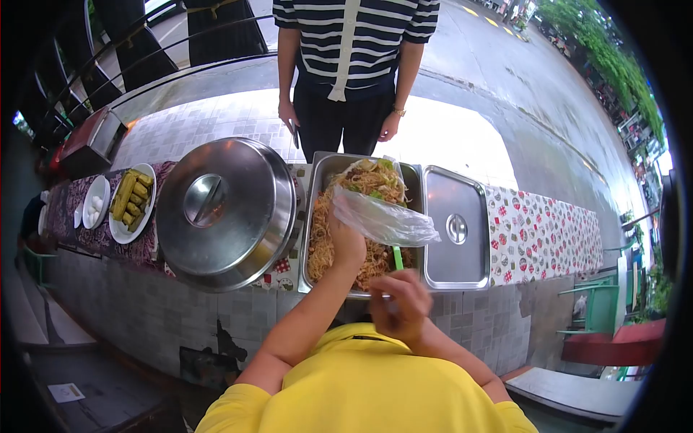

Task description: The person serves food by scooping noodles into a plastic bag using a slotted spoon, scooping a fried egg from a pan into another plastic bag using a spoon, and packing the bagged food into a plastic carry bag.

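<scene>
Two bare hands are at work over the tray [325, 164] in my head view, both coming up from a yellow shirt [375, 382] at the bottom. The tray is deep, steel and full of noodles [326, 252], and it stands at the middle of the table [541, 234]. The left hand [348, 245] is above the noodles on the tray's left side, right up against a clear plastic bag [390, 222]. Its fingertips are hidden from me there, so I can't tell whether they grasp the bag. The bag slants down to the right, its loose end reaching past the tray's right rim. Just beyond it I see noodles heaped high, with green bits among them.

The right hand [402, 303] is at the tray's near edge, blurred, its fingers bent; I can't tell whether they grip anything. A green handle [398, 258] shows just beyond it.

To the right, beside the tray, is a flat steel lid [456, 260] with a knob. To the left sits a big domed lid [242, 234], and further left a white dish [121, 232] of greenish rolls and a bowl [105, 189] with white pieces. Across the table stands a person [354, 43] in a striped top, arms down.
</scene>
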`<state>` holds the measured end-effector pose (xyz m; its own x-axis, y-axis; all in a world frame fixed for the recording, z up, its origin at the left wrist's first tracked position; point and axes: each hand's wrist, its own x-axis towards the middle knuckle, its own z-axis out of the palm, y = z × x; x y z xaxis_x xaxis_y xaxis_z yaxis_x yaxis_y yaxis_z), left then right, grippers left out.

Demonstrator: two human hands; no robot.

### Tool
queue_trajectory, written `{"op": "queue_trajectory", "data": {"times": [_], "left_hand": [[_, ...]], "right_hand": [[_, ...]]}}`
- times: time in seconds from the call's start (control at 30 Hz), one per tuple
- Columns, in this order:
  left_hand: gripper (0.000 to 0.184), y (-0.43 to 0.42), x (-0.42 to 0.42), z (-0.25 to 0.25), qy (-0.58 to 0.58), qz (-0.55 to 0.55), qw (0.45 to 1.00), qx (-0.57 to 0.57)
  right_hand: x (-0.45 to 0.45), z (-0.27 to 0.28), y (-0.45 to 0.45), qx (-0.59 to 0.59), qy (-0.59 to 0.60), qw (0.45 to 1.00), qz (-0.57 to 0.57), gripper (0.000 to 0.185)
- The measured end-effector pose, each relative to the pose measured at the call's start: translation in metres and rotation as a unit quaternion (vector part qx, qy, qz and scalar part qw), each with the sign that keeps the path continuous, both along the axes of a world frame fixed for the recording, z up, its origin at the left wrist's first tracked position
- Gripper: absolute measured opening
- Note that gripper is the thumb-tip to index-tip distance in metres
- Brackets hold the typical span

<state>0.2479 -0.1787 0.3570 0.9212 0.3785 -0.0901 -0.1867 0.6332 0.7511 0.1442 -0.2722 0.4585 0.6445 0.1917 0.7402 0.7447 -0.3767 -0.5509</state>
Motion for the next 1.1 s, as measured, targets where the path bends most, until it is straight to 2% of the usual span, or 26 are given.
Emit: {"op": "queue_trajectory", "data": {"times": [0.07, 0.1, 0.2, 0.3, 0.4, 0.5, 0.53, 0.57, 0.67, 0.73, 0.83, 0.87, 0.9, 0.93, 0.97, 1.0, 1.07, 1.1], "left_hand": [[0.03, -0.003, -0.001, -0.001, 0.043, 0.005, 0.999, 0.005], [0.03, -0.002, -0.001, 0.0, 0.03, -0.009, 0.999, 0.013], [0.031, -0.001, -0.007, -0.002, 0.013, -0.021, 0.998, 0.049], [0.033, -0.005, -0.009, -0.003, 0.014, 0.01, 0.995, 0.099], [0.035, -0.004, -0.012, 0.0, 0.008, 0.018, 0.993, 0.116], [0.035, -0.006, -0.02, -0.002, -0.006, 0.012, 0.993, 0.114], [0.032, -0.008, -0.02, -0.006, -0.014, 0.016, 0.994, 0.107], [0.031, -0.01, -0.02, -0.009, -0.022, 0.02, 0.995, 0.099], [0.036, -0.011, -0.026, 0.001, -0.068, 0.066, 0.954, 0.284], [0.041, -0.011, -0.025, -0.007, -0.07, 0.047, 0.973, 0.216], [0.041, -0.017, -0.029, -0.008, -0.064, 0.022, 0.993, 0.097], [0.04, -0.018, -0.03, -0.005, -0.061, 0.015, 0.997, 0.054], [0.04, -0.014, -0.031, -0.003, -0.05, -0.008, 0.994, 0.1], [0.041, -0.008, -0.031, -0.002, -0.039, -0.032, 0.988, 0.146], [0.042, -0.002, -0.032, 0.0, -0.028, -0.055, 0.98, 0.191], [0.043, 0.0, -0.034, 0.001, -0.034, -0.054, 0.974, 0.216], [0.045, 0.002, -0.039, 0.002, -0.046, -0.053, 0.962, 0.264], [0.042, 0.002, -0.04, 0.001, -0.052, -0.057, 0.969, 0.236]], "right_hand": [[0.01, -0.02, 0.011, 0.041, 0.143, 0.988, -0.052, 0.009], [0.019, -0.032, 0.012, 0.061, 0.211, 0.972, -0.079, 0.01], [0.035, -0.056, 0.008, 0.23, 0.385, 0.89, -0.077, 0.011], [0.049, -0.064, 0.005, 0.254, 0.36, 0.897, -0.042, 0.012], [0.048, -0.047, 0.005, 0.322, 0.455, 0.83, -0.031, 0.011], [0.05, -0.049, 0.0, 0.247, 0.458, 0.853, -0.037, 0.013], [0.051, -0.051, -0.002, 0.17, 0.442, 0.879, -0.057, 0.014], [0.055, -0.059, -0.007, 0.184, 0.433, 0.882, -0.028, 0.014], [0.063, -0.076, -0.011, 0.264, 0.435, 0.86, 0.034, 0.014], [0.065, -0.076, -0.009, 0.363, 0.47, 0.803, 0.044, 0.014], [0.068, -0.09, -0.019, 0.389, 0.459, 0.79, 0.116, 0.016], [0.071, -0.102, -0.025, 0.302, 0.404, 0.858, 0.101, 0.018], [0.073, -0.112, -0.03, 0.218, 0.338, 0.913, 0.072, 0.021], [0.076, -0.121, -0.039, 0.138, 0.313, 0.94, 0.02, 0.023], [0.075, -0.109, -0.038, 0.301, 0.405, 0.86, 0.073, 0.025], [0.073, -0.097, -0.037, 0.473, 0.463, 0.744, 0.096, 0.027], [0.077, -0.103, -0.04, 0.307, 0.378, 0.872, 0.036, 0.025], [0.078, -0.104, -0.042, 0.296, 0.38, 0.876, 0.025, 0.023]]}}
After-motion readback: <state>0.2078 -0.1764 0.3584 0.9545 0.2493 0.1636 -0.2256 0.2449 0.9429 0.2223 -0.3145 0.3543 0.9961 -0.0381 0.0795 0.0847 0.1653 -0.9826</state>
